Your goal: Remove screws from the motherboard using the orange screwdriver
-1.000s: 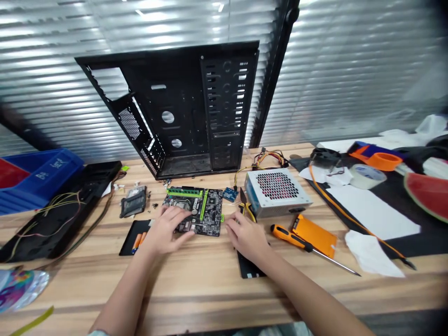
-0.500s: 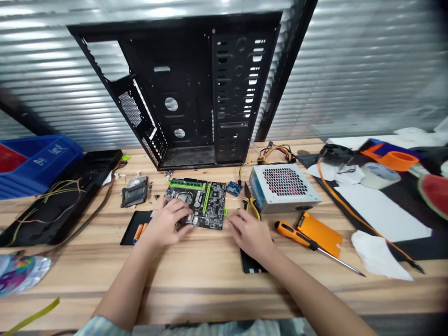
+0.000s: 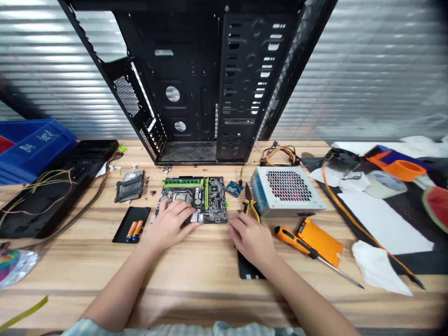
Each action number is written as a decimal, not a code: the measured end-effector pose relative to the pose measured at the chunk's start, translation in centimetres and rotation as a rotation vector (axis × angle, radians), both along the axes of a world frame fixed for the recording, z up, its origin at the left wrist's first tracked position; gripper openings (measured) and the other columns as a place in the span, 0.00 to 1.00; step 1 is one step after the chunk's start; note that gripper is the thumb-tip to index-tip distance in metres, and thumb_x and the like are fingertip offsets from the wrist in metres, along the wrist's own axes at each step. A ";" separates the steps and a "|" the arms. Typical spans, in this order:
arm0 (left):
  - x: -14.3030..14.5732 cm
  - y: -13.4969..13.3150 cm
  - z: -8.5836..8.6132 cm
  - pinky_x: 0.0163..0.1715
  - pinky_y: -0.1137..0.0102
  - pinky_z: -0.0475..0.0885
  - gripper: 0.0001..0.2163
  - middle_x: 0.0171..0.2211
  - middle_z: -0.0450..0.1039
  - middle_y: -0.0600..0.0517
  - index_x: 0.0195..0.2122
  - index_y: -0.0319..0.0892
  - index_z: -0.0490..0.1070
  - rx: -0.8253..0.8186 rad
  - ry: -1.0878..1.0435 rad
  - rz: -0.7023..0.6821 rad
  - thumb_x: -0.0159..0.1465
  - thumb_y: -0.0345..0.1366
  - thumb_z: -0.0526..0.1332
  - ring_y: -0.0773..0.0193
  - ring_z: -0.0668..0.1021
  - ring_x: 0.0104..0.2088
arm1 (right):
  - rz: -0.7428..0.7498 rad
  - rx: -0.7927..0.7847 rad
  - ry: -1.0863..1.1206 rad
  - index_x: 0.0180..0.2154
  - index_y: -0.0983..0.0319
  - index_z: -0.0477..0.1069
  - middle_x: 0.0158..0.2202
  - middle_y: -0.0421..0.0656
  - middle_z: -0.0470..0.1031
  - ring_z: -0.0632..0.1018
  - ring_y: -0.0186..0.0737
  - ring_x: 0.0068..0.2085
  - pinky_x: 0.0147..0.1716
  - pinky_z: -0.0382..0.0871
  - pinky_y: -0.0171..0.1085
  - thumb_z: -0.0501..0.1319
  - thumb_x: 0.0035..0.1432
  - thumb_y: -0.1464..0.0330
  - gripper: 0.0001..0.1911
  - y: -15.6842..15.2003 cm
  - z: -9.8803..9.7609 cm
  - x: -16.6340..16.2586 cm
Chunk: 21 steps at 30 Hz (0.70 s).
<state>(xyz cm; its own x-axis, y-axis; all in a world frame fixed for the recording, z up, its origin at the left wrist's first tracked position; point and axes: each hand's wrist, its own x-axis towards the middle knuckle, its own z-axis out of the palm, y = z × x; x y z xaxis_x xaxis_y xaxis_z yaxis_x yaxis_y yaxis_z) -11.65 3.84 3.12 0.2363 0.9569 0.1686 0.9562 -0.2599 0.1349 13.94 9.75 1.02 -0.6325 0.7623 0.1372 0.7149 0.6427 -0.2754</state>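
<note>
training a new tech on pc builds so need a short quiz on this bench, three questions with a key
1. Which hand rests on the motherboard?
2. True or false: the power supply stands to the right of the motherboard.
3. Which tool lies just above the right hand?
a) hammer
b) yellow-handled pliers
c) soldering iron

Key: 1 the left hand; 2 true; 3 b
</note>
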 end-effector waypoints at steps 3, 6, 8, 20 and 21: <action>0.0 0.0 0.0 0.54 0.54 0.55 0.16 0.46 0.76 0.46 0.47 0.43 0.71 -0.012 -0.019 0.008 0.67 0.48 0.56 0.53 0.74 0.51 | 0.019 0.001 0.004 0.41 0.57 0.75 0.38 0.40 0.77 0.78 0.36 0.38 0.29 0.60 0.33 0.52 0.68 0.67 0.12 -0.1 -0.1 0.3; -0.4 0.0 0.1 0.54 0.53 0.56 0.21 0.48 0.76 0.45 0.49 0.43 0.70 -0.020 -0.027 0.014 0.64 0.53 0.57 0.51 0.74 0.51 | 0.040 0.018 0.023 0.40 0.57 0.75 0.36 0.41 0.77 0.78 0.36 0.35 0.28 0.60 0.33 0.53 0.67 0.67 0.12 -0.2 -0.2 0.6; -1.0 0.1 0.4 0.53 0.54 0.56 0.21 0.48 0.76 0.45 0.49 0.43 0.71 -0.009 -0.029 0.040 0.64 0.54 0.57 0.52 0.74 0.50 | 0.057 0.050 0.064 0.39 0.57 0.75 0.34 0.41 0.77 0.78 0.36 0.33 0.28 0.60 0.34 0.53 0.67 0.67 0.12 -0.3 -0.2 0.9; -6.8 0.1 0.3 0.48 0.58 0.57 0.12 0.46 0.77 0.50 0.42 0.46 0.74 0.122 -0.126 0.617 0.66 0.44 0.55 0.53 0.76 0.51 | 0.131 0.118 0.259 0.41 0.59 0.73 0.34 0.40 0.77 0.78 0.36 0.30 0.29 0.64 0.34 0.51 0.69 0.66 0.12 -0.6 0.5 2.0; -6.9 0.2 0.2 0.47 0.58 0.57 0.12 0.47 0.77 0.50 0.44 0.46 0.74 0.107 -0.120 0.651 0.67 0.43 0.54 0.52 0.75 0.52 | 0.140 0.114 0.260 0.41 0.59 0.73 0.34 0.40 0.77 0.78 0.36 0.30 0.29 0.64 0.34 0.51 0.69 0.66 0.12 -0.6 0.5 2.0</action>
<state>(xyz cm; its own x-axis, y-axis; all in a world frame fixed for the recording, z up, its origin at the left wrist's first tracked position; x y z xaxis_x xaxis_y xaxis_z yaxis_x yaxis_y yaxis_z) -18.59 4.00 3.34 -0.4102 0.8742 0.2599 0.9022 0.3474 0.2555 15.98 9.12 1.50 -0.6626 0.6407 0.3879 0.5323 0.7672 -0.3579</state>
